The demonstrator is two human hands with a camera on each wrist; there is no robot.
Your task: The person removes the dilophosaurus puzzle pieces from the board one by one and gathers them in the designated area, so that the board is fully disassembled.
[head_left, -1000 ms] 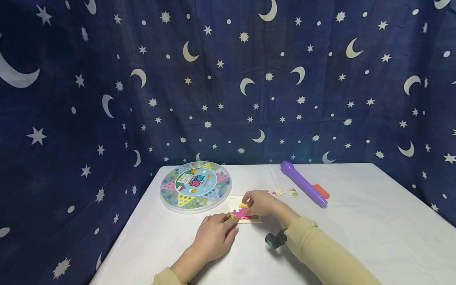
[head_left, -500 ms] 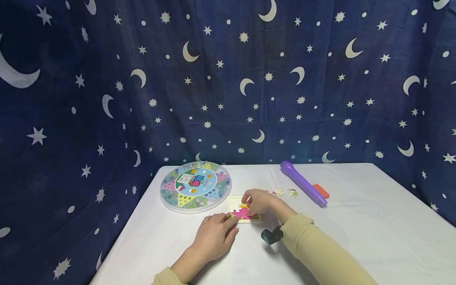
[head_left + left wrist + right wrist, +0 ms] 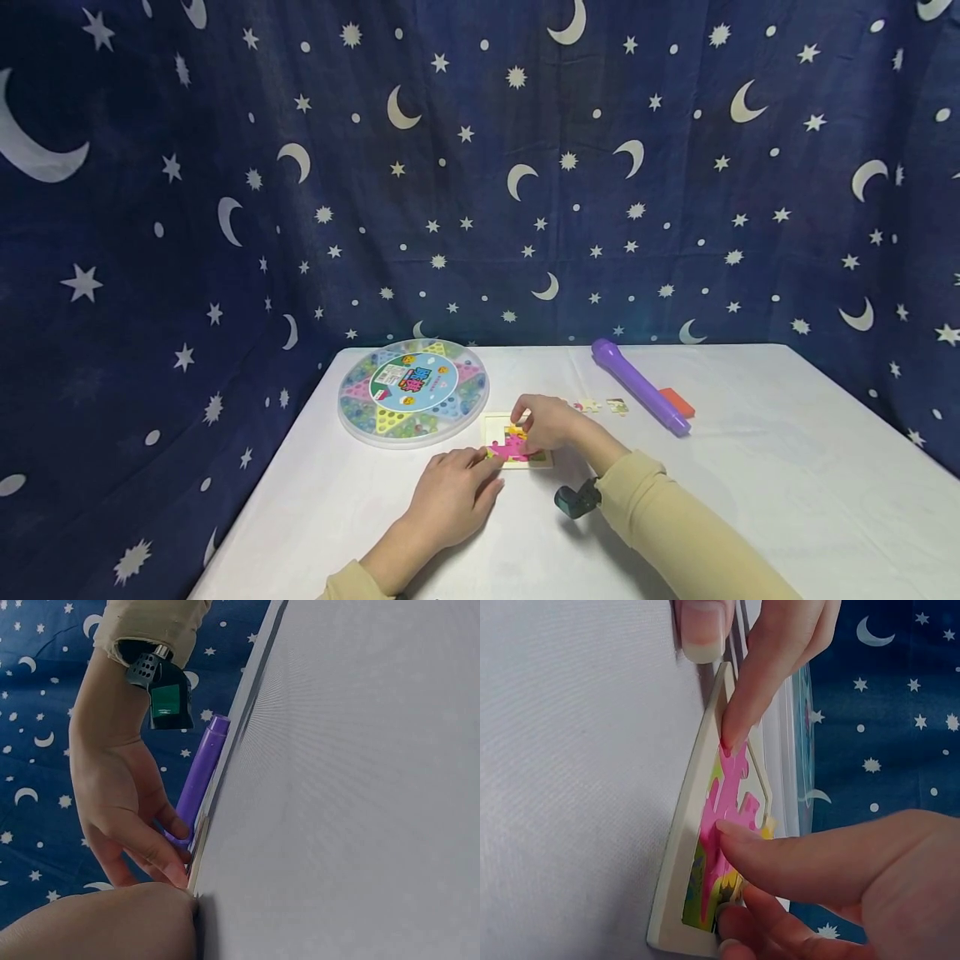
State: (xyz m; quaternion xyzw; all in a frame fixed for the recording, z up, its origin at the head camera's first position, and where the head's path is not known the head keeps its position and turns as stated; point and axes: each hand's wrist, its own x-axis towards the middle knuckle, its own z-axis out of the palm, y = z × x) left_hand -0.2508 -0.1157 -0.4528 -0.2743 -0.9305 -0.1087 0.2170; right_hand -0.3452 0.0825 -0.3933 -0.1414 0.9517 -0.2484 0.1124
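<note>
A small jigsaw puzzle sits in a pale tray frame [image 3: 486,429] on the table, with pink joined pieces [image 3: 731,787] and a yellow bit inside it. My left hand [image 3: 452,498] rests at the frame's near left corner, its index fingertip pressing the pink pieces. Over the frame's right side is my right hand [image 3: 553,423]; its thumb lies on the pink part and its fingers curl at the side, pinching a puzzle piece [image 3: 727,887] that is mostly covered. Loose puzzle pieces [image 3: 588,406] lie behind the right hand, some partly hidden by it.
A round marble game board [image 3: 468,421] with a clear lid lies to the left behind the frame. On the right, a purple microphone-shaped stick [image 3: 637,386] lies beside an orange block [image 3: 677,402]. A starry curtain [image 3: 480,208] hangs behind the white table [image 3: 750,467].
My right hand has shifted very slightly over the frame, and more of the yellow part shows. The left hand stays in place.
</note>
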